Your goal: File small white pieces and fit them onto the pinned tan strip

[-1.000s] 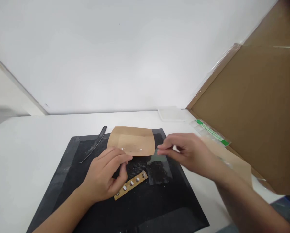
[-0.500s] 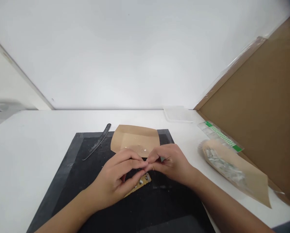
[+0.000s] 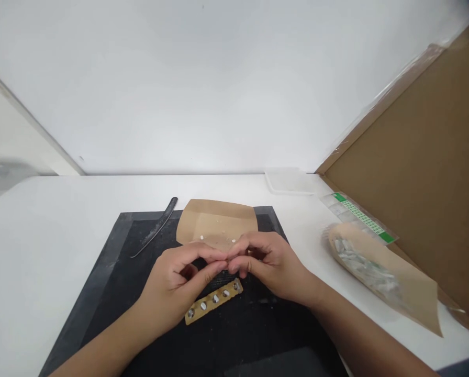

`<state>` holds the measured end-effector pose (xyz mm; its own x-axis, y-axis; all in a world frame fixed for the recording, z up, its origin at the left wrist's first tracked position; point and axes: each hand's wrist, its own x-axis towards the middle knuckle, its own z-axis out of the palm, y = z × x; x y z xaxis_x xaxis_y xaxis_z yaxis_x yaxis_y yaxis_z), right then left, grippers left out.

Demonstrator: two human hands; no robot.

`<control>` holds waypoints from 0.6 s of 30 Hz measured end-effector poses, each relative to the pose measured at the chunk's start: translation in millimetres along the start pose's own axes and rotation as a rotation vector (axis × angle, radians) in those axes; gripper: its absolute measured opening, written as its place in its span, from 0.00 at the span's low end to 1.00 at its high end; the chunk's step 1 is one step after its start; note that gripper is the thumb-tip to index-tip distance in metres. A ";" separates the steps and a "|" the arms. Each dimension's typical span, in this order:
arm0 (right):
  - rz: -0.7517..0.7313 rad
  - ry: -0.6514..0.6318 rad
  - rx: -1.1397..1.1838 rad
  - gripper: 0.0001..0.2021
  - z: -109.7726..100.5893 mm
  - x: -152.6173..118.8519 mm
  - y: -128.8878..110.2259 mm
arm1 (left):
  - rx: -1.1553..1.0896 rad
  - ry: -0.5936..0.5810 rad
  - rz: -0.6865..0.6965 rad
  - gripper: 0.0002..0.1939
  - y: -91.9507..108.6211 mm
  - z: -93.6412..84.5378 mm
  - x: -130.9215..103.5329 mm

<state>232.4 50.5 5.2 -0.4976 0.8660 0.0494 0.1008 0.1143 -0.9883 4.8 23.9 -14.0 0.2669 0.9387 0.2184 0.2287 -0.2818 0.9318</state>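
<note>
My left hand [image 3: 183,277] and my right hand [image 3: 266,262] meet at their fingertips above a black mat [image 3: 148,335]. Both are closed in a pinch, and whatever is between the fingertips is too small or hidden to make out. Just below them a gold-coloured strip [image 3: 209,306] with several round holes lies slanted on the mat, with white and metallic bits in the holes. Behind the hands, a brown paper sheet [image 3: 219,220] bears a few small white pieces. At its left a dark curved tool [image 3: 158,228] rests on the mat.
On the right of the white table [image 3: 22,262] lie a brown paper pouch [image 3: 407,285] with clear packets and a clear case [image 3: 362,217] with a green-and-white label. Farther back is a translucent tray [image 3: 291,182]. Brown cardboard [image 3: 423,173] stands along the right edge.
My joined hands have shifted slightly left and up from the strip, so more of its holes show. My left fingers have drawn closer to my right ones. The camera view has shifted a little.
</note>
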 end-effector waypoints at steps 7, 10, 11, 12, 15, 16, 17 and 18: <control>-0.003 0.068 0.044 0.11 1.8 1.2 0.6 | 0.234 -0.006 0.249 0.09 -5.0 -10.5 5.6; 0.038 0.125 0.034 0.13 -0.2 2.1 -0.1 | 0.524 -0.005 0.503 0.11 -7.6 -19.7 10.7; 0.054 0.140 0.034 0.14 -0.7 2.2 -0.1 | 0.617 -0.012 0.535 0.11 -8.7 -22.3 11.9; 0.065 0.151 0.034 0.15 -1.1 2.3 0.1 | 0.702 -0.025 0.543 0.11 -9.8 -24.5 12.6; 0.075 0.165 0.030 0.17 -1.4 1.6 0.5 | 0.888 -0.054 0.552 0.07 -13.9 -28.7 13.0; 0.075 0.165 0.024 0.17 -1.4 1.1 0.6 | 0.931 -0.058 0.562 0.06 -15.6 -29.5 12.7; 0.072 0.163 0.015 0.17 -1.4 0.5 0.5 | 0.963 -0.065 0.572 0.06 -17.3 -30.1 12.5; 0.066 0.162 0.004 0.17 -1.4 -0.1 0.3 | 0.982 -0.076 0.581 0.07 -19.1 -30.5 12.2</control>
<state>233.7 51.1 5.1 -0.3446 0.9387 0.0066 0.1249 0.0528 -0.9908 -24.8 46.8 -20.3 0.6198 0.6108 0.4927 0.6761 -0.7344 0.0600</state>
